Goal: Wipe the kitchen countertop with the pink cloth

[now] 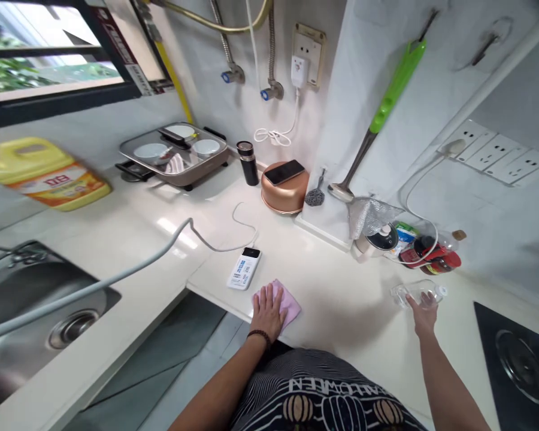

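Observation:
My left hand [267, 312] lies flat on a folded pink cloth [291, 306] at the counter's front edge, its fingers stretched out. Just beyond it is a white power bank [244, 270] with a dark display and a cable plugged into its far end. Over on the right, my right hand [424, 314] grips a clear plastic bottle [402, 293] that lies tilted on its side, its white cap pointing right. Whether the bottle touches the counter, I cannot tell. Part of the cloth is hidden under my left palm.
A steel sink [78, 365] is at left, crossed by a thick grey cable [161, 252]. Behind stand a yellow detergent jug [54, 173], a lidded electric pan [175, 155], a black flask [248, 163] and a copper-coloured pot [281, 194] topped by a phone [285, 172]. A cooktop [521, 359] sits right.

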`<state>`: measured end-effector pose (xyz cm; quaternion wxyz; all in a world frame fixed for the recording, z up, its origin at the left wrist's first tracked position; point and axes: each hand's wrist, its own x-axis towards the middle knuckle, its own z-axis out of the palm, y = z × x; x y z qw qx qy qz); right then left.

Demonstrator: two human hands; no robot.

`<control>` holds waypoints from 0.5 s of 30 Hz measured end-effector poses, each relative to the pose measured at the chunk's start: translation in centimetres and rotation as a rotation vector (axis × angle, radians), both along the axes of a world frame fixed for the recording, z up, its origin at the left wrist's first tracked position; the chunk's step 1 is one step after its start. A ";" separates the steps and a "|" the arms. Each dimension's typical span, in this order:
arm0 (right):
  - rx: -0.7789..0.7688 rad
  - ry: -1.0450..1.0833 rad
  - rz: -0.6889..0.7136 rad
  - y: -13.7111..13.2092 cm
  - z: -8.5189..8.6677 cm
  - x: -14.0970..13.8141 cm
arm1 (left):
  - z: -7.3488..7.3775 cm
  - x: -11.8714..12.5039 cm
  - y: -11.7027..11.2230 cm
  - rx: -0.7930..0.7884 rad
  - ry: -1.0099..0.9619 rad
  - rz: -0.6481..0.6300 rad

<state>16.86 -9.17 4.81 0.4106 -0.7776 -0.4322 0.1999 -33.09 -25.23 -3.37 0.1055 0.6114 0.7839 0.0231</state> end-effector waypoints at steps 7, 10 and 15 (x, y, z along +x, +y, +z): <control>-0.086 -0.045 0.128 -1.7 0.3 -6.5 | -1.0 -0.9 2.2 0.053 -0.050 -0.027; -0.066 -0.205 0.453 -2.9 0.7 -11.4 | -0.9 -1.4 4.2 0.041 -0.077 -0.026; -0.172 -0.656 0.792 -4.6 0.7 -20.0 | -0.6 -2.2 6.4 0.033 -0.142 -0.052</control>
